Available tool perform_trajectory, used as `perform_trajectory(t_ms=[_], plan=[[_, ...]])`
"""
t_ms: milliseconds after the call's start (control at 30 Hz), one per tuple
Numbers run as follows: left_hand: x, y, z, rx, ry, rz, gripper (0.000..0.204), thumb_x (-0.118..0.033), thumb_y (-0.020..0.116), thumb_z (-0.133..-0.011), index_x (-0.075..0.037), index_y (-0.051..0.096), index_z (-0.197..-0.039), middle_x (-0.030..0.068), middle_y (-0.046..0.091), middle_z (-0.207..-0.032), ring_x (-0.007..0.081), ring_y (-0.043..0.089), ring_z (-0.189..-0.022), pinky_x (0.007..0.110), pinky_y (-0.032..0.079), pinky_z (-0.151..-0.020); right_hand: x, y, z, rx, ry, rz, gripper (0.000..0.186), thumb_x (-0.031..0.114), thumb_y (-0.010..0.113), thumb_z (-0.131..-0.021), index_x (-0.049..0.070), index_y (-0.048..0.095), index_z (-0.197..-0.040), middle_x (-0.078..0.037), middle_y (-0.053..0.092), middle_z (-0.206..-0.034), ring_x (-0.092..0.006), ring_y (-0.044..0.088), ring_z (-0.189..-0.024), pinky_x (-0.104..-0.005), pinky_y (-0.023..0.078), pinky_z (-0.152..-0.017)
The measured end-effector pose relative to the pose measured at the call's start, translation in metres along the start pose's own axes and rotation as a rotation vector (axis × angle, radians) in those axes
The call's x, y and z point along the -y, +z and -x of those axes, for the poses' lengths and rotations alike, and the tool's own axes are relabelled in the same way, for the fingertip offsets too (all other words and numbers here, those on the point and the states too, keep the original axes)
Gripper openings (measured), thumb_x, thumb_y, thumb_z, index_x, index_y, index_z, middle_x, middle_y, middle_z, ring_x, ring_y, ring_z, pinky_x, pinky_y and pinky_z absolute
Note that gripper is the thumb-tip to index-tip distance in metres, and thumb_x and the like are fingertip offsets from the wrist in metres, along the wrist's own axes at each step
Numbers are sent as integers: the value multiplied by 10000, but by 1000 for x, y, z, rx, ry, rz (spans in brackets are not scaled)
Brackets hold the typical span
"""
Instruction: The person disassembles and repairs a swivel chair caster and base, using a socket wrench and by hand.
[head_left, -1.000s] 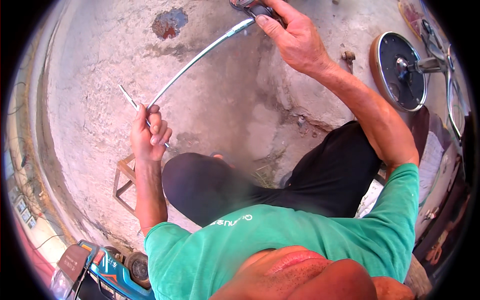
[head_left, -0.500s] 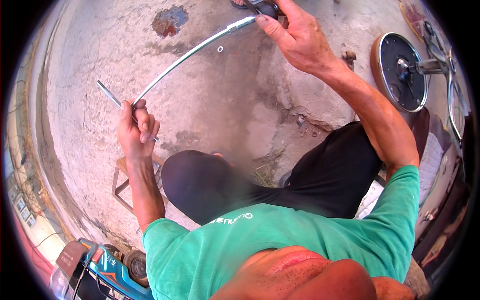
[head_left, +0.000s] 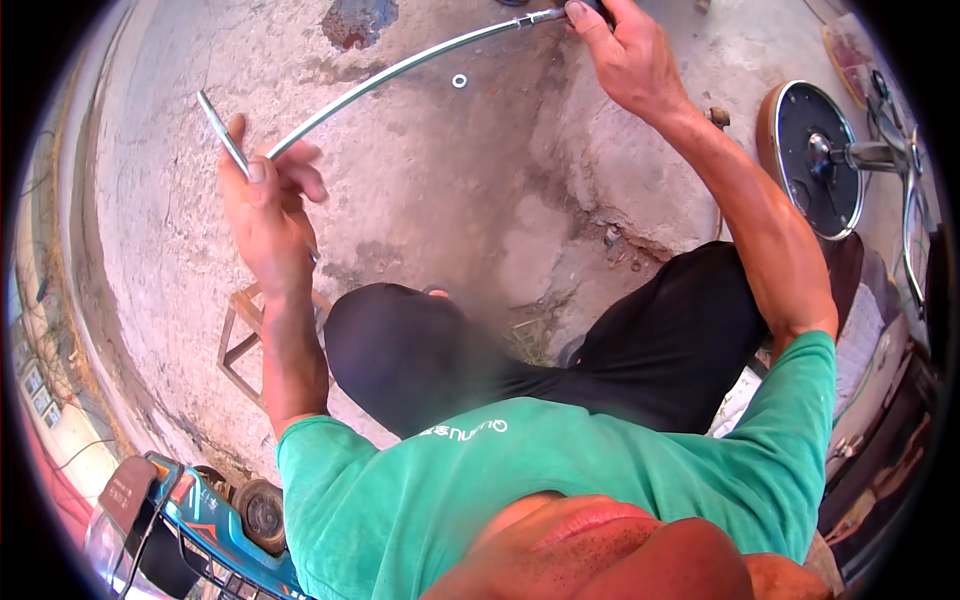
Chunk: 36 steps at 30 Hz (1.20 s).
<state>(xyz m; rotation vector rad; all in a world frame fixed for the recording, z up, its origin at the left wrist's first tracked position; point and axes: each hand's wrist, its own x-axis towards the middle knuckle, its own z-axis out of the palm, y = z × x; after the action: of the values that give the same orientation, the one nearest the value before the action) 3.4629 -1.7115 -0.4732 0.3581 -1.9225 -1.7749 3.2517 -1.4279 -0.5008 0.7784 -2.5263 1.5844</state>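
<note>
My left hand (head_left: 268, 215) is partly closed on a straight, slim silver rod (head_left: 222, 132), which sticks out past the index finger. The hand's other fingers are loosely spread and slightly blurred. Between thumb and fingers lies the lower end of a long, curved silver rod (head_left: 385, 76); whether they grip it is hard to see. It arcs up and right to my right hand (head_left: 637, 62), whose thumb and fingers close on its far end beside a dark part cut off by the top edge.
A small pale ring (head_left: 459, 81) lies on the rough concrete floor. To the right is a round black disc (head_left: 822, 160) with a brown side and metal stem. A small wooden frame (head_left: 240, 340) stands near my left forearm, and a blue vehicle (head_left: 215, 530) at lower left.
Both hands have moved farther away, the right one also rightward, carrying the curved rod along. My left fingers have loosened, and the straight rod has tilted more upright.
</note>
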Motion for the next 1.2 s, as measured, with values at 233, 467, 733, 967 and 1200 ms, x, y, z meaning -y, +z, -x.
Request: perform_trajectory(t_ms=[233, 467, 733, 967, 1200], plan=[[-39, -2, -27, 199, 123, -10, 686, -355, 536, -1018, 49, 323, -1530, 252, 639, -1196, 316, 678, -933, 424, 531, -852, -15, -9, -12, 1, 77, -237, 332, 170, 549, -1035, -5, 598, -1313, -33, 659, -969, -116, 601, -838, -285, 510, -763], [-80, -3, -38, 659, 227, -173, 757, -110, 653, -931, 65, 276, -1563, 254, 562, -1369, 375, 642, -1205, 457, 484, -1033, -40, -14, -21, 18, 253, -577, 305, 183, 526, -1069, 14, 621, -1304, 11, 648, -1003, -75, 592, -816, -239, 505, -721], [-112, 23, -52, 364, 688, -1147, 664, -432, 754, -874, -129, 585, -1440, 148, 564, -1336, 268, 647, -1063, 401, 549, -925, -53, -20, -27, -18, 244, -580, 294, 190, 521, -1071, 18, 628, -1284, 17, 651, -980, -75, 583, -793, -229, 492, -704], [-116, 37, -61, 278, 859, -1236, 455, -363, 699, -950, -119, 665, -1332, 113, 634, -1322, 290, 582, -1269, 424, 465, -1076, -40, -18, -22, 12, 358, -563, 297, 203, 522, -1063, 17, 628, -1269, 17, 628, -929, -76, 561, -790, -237, 470, -704], [-114, 46, -64, 498, 882, -1346, 212, -129, 750, -893, -61, 706, -1089, 77, 677, -960, 252, 649, -1023, 453, 442, -1061, -37, -27, -21, -22, 162, -479, 309, 186, 517, -1056, 13, 605, -1296, 10, 615, -933, -85, 556, -799, -247, 472, -714]])
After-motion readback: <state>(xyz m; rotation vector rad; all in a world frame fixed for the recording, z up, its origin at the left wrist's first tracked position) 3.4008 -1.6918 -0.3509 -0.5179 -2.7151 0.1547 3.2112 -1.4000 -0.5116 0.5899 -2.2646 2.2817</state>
